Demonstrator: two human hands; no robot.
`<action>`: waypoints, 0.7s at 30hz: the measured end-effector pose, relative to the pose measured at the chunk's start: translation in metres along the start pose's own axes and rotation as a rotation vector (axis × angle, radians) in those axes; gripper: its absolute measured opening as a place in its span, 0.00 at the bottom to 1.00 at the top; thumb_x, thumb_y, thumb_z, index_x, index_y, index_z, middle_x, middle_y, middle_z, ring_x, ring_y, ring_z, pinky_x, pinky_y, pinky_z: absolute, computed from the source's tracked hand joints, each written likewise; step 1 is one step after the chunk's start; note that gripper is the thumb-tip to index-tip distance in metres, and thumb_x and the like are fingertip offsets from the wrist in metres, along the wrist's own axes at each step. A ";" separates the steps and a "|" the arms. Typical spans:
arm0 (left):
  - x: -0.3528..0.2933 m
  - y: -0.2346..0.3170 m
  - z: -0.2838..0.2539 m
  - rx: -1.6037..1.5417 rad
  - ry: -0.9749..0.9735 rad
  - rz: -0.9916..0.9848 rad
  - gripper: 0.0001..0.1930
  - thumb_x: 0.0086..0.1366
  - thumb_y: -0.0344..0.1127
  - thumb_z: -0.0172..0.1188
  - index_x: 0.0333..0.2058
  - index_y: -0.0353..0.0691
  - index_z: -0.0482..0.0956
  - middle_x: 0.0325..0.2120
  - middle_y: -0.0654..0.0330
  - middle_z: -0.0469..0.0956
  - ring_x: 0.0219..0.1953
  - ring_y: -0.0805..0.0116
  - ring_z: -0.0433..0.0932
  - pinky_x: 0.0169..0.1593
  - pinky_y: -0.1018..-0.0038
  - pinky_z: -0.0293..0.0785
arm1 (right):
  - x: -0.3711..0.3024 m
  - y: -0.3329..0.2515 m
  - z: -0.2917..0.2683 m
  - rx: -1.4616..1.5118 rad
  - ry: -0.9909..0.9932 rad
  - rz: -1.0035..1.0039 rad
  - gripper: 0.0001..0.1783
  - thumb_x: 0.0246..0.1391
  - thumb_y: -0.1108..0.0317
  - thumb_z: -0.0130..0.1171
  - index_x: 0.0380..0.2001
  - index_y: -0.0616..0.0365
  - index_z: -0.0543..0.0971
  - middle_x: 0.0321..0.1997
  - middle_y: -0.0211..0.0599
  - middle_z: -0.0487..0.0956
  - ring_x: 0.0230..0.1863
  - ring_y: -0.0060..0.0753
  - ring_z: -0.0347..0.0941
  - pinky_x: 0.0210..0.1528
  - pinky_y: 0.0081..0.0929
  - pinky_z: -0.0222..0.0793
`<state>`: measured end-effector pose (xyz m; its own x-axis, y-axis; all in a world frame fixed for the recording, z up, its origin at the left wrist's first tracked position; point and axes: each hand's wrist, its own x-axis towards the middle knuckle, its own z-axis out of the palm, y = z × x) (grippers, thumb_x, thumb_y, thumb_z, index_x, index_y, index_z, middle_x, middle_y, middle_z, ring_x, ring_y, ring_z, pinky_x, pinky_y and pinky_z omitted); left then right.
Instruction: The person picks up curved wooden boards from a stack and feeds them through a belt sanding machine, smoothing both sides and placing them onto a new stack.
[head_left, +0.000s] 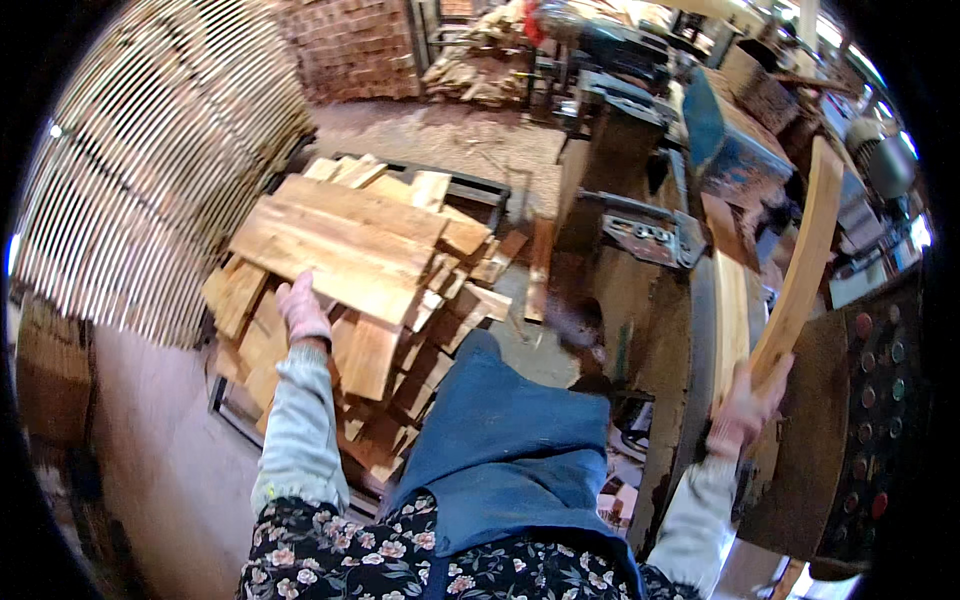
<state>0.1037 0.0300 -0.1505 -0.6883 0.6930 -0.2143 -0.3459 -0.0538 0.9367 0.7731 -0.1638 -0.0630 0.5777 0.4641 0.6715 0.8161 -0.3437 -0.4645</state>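
My right hand (747, 405) grips a likely light, stiff plank (806, 255) by one end; whether my left hand (302, 310) grips, I can't tell.

A low, dark metal frame (484, 187) sits on the floor (160, 430) and holds a big, messy pile of wood. Flat boards and short bits (425, 365) lie every which way. On top is a wide board (340, 235), light brown and tilted a bit. A tall stack of thin wood strips (170, 170) stands on the floor too. Tan sawdust (450, 135) covers the floor behind the frame. On the long machine bed (702, 340) lies a pale plank (730, 315).
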 end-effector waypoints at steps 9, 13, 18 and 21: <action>0.132 -0.025 -0.064 -0.070 -0.096 -0.040 0.21 0.68 0.37 0.69 0.57 0.36 0.80 0.54 0.52 0.81 0.56 0.56 0.79 0.59 0.55 0.78 | -0.023 -0.040 -0.008 0.278 -0.344 0.041 0.41 0.52 0.71 0.69 0.71 0.58 0.69 0.69 0.52 0.72 0.68 0.54 0.70 0.71 0.44 0.63; 0.127 -0.030 -0.025 -0.307 -0.056 -0.231 0.18 0.70 0.38 0.67 0.54 0.38 0.81 0.50 0.54 0.84 0.51 0.54 0.82 0.57 0.56 0.79 | -0.119 -0.004 -0.136 -0.198 -0.496 0.043 0.47 0.44 0.72 0.69 0.72 0.57 0.69 0.71 0.54 0.70 0.71 0.57 0.66 0.74 0.50 0.60; 0.128 -0.054 0.030 -0.170 -0.045 -0.206 0.23 0.69 0.38 0.68 0.59 0.36 0.77 0.53 0.50 0.81 0.51 0.52 0.81 0.59 0.55 0.78 | -0.145 -0.010 -0.204 -0.424 -0.533 -0.372 0.31 0.56 0.63 0.64 0.63 0.59 0.75 0.64 0.57 0.76 0.63 0.63 0.72 0.66 0.48 0.68; 0.128 -0.043 0.025 -0.137 -0.003 -0.208 0.26 0.68 0.42 0.70 0.61 0.38 0.77 0.56 0.50 0.79 0.56 0.54 0.79 0.58 0.54 0.78 | -0.131 0.024 -0.177 -0.362 -0.594 -0.423 0.34 0.54 0.69 0.63 0.66 0.60 0.75 0.67 0.56 0.74 0.66 0.63 0.69 0.70 0.53 0.61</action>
<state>0.0464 0.1390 -0.2112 -0.5915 0.7012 -0.3979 -0.5635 -0.0066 0.8261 0.7140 -0.3777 -0.0596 0.2165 0.9344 0.2828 0.9703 -0.2380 0.0434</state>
